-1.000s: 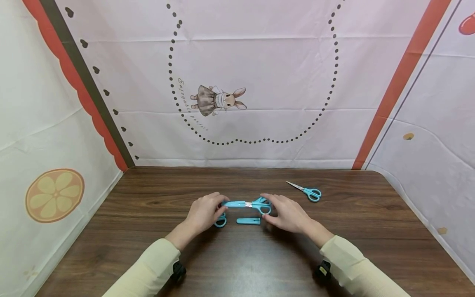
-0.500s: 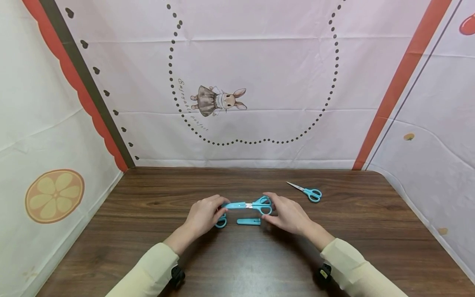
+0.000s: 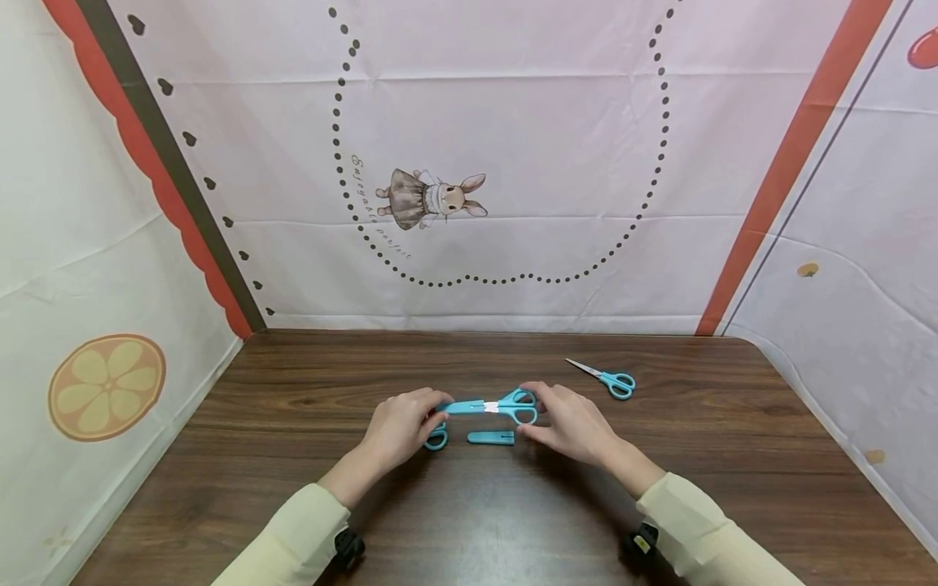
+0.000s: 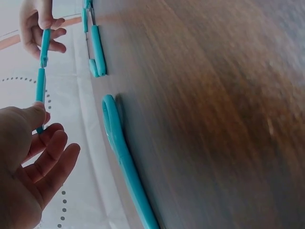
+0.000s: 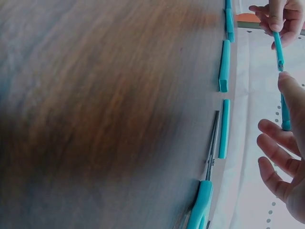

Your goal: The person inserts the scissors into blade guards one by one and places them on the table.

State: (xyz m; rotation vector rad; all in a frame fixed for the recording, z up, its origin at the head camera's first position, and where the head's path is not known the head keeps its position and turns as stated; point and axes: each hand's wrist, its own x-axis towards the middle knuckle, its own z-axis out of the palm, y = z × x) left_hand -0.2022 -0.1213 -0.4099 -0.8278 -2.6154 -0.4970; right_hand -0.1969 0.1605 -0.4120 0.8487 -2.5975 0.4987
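Between both hands a pair of teal-handled scissors [image 3: 520,407] is held above the table, its blades mostly inside a teal blade cover [image 3: 466,407]. A short strip of metal shows between cover and handles. My left hand [image 3: 399,422] pinches the cover's end with thumb and fingertips. At the handle loops, my right hand [image 3: 575,419] pinches with thumb and fingers. Under the left hand lies a second pair of scissors [image 4: 116,131], partly hidden in the head view. A loose teal cover [image 3: 491,438] lies on the table below the held scissors.
Uncovered teal-handled scissors [image 3: 617,384] lie farther back on the right, blades pointing back left. Beside their blades, the right wrist view shows another teal piece [image 5: 224,129]. The brown wooden table [image 3: 469,521] ends at a printed cloth backdrop [image 3: 542,179].
Both hands keep their hold on the covered scissors and barely shift. The strip of bare metal looks about the same. The items on the table stay put.
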